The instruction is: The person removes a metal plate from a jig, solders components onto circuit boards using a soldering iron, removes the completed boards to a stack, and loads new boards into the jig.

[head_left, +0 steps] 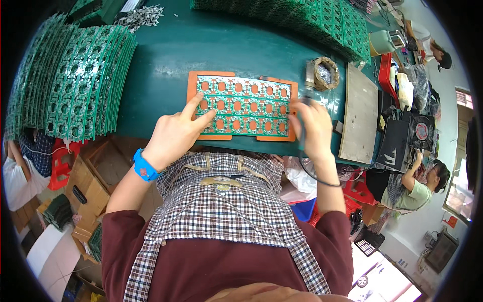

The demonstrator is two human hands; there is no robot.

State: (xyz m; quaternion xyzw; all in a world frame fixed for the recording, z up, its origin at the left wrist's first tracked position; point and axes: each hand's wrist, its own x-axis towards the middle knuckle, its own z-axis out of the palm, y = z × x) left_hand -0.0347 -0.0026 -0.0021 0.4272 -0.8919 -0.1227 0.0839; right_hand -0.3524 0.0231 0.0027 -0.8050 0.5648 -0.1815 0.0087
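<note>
The green panel (245,104) is lying in the orange frame (192,86), near the middle of the table's (211,50) near edge, its three rows of openings running left to right. The left hand (176,132) is spreading, with nothing in its grasp, two fingertips pressing on the panel's left end. The right hand (316,123) is curling beside the frame's right side; it is blurred, but it seems to be closing around a slim tool (309,78) whose cord (322,182) is trailing past the forearm. Working well here probably means pressing lightly and evenly so the panel is sitting flat, placing fingertips away from the spot being worked, and letting the cord hang clear of the frame. The tool's metal end is pointing toward the table's far edge, just beside a bowl (326,59), so the wrist should be turning with care there. Beyond, a grey board (354,116) is lying along the table's right edge, one stack (83,83) of panels is standing by the left edge, and another batch (322,25) is filling the far right.
</note>
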